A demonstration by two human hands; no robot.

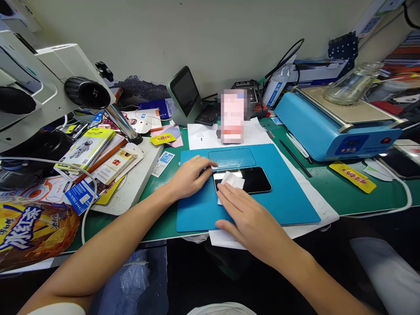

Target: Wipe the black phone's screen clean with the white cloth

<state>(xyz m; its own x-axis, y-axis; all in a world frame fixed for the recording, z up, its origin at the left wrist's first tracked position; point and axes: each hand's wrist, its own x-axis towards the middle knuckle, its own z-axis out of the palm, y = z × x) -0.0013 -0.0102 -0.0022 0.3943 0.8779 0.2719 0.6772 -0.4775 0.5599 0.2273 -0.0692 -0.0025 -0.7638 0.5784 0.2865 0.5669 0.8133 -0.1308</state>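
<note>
A phone [258, 179] with a dark glossy screen lies flat on a blue work mat [200, 216]. My right hand [246, 214] presses a folded white wipe [233, 180] onto the left part of the screen with its fingertips; its thumb sticks out to the side. Against the phone's upper left corner rest the fingertips of my left hand [192, 176], its fingers loosely bent and apart, a ring on one of them. Just behind the phone lies a clear screen-shaped sheet [232, 158] with a dark outline.
A second phone [232, 116], partly blurred out, leans behind the mat. To the right stands a blue heating plate [305, 127] with a glass jar [354, 83] on top. Boxes [87, 148], a microscope [78, 92] and a bottled drink [36, 232] crowd the left.
</note>
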